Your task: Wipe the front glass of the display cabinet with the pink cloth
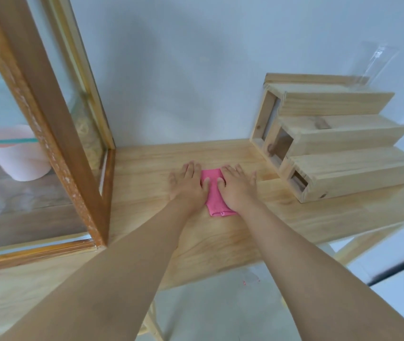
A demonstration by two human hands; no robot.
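Cloth lies flat on table, long axis running away from the person, both hands pressed open on it; cabinet stands left, nearer the left hand.

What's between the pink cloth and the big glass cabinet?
In the head view, only the left hand and bare wooden tabletop lie between the pink cloth and the display cabinet.

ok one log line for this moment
both hands: left hand, right hand flat on pink cloth | cloth on table | cabinet glass untouched
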